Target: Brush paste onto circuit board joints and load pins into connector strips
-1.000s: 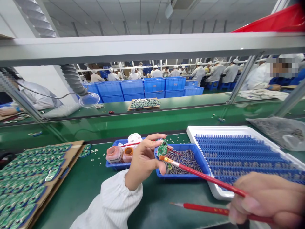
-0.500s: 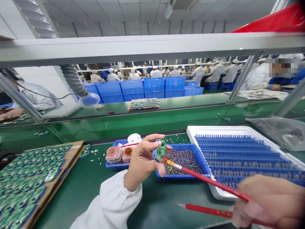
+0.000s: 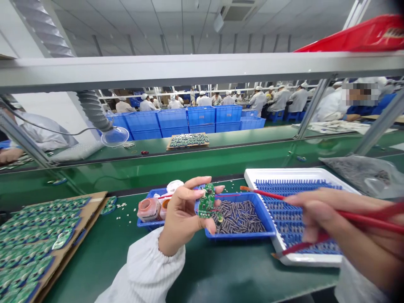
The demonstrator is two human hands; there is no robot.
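Note:
My left hand grips a small green circuit board by its edges, its component side turned towards me. Thin wires and a small round part dangle from the board's lower right. Two red-handled brushes are in my right hand, which is partly blurred. The tip of the upper brush points left, apart from the board. Lower down, the other brush has its tip over the white tray's front edge. Behind the board, a blue bin holds many small dark cylindrical parts.
Rows of circuit boards lie on cardboard at left. A blue tray holds open jars and white tissue. At right, a white foam tray holds blue racks. Beyond it lies a plastic bag. A metal shelf beam crosses above.
My right hand has drawn the upper brush away from the board, up and to the right. The board stays in my left hand, turned slightly. The camera view has shifted a little.

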